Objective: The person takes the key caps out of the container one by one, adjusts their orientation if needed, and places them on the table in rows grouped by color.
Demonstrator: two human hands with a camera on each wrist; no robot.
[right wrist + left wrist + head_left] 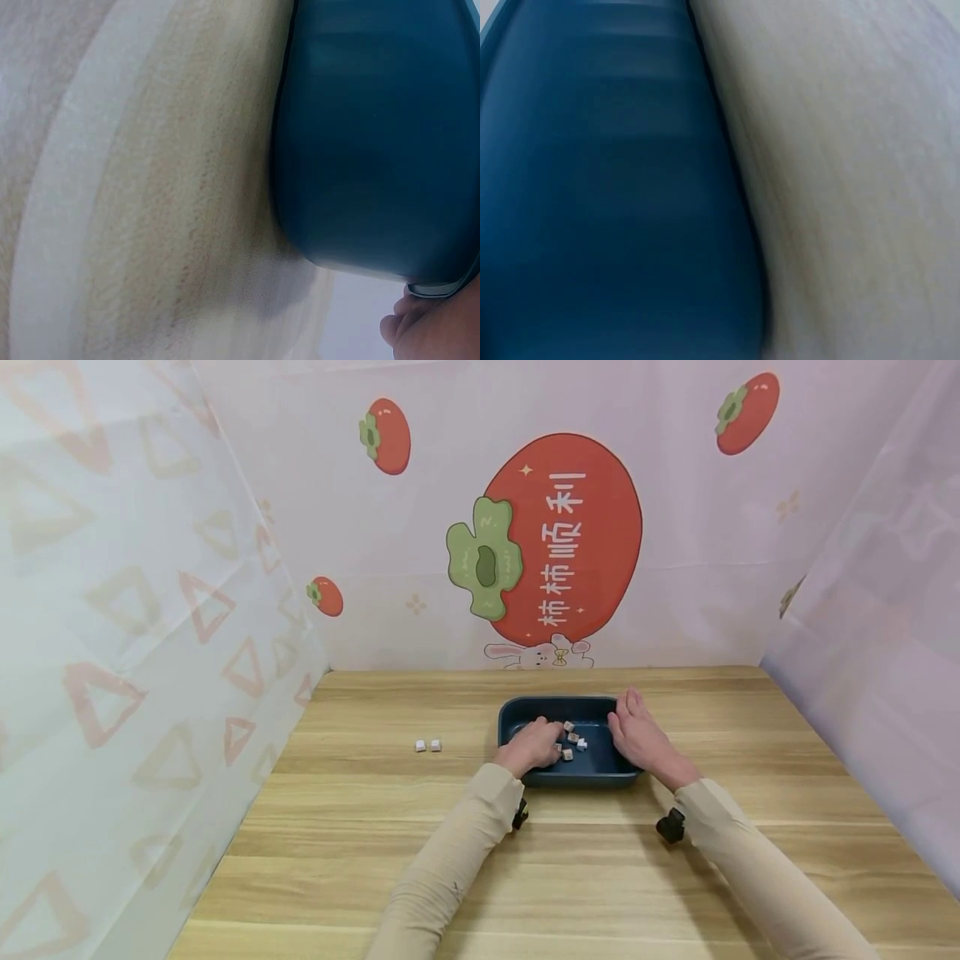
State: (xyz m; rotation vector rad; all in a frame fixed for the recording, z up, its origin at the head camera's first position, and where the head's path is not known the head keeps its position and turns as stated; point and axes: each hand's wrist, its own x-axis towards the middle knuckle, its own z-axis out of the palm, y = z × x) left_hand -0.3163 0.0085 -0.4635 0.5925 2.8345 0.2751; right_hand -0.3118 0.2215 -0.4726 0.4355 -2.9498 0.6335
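Note:
A dark blue rectangular tray (577, 781) with raised walls stands on the wooden table. Several small pale and brownish block-like pieces (573, 737) lie inside it, too small to identify. My left hand (534, 745) reaches over the tray's left side, fingers bent down among the pieces; its fingertips are hidden, so a hold on a piece cannot be made out. At the right end, my right hand (643, 739) holds the tray's rim, thumb on the inner side and fingers along the outside. The right wrist view shows part of that hand (442, 326) at the tray's corner.
Two small white block-like pieces (428, 746) sit side by side on the table (360, 827), left of the tray. Behind the table hangs a printed backdrop (420, 527), and patterned sheets (150, 610) enclose the left and right sides. The left wrist view shows mainly the tray's outer wall (622, 187).

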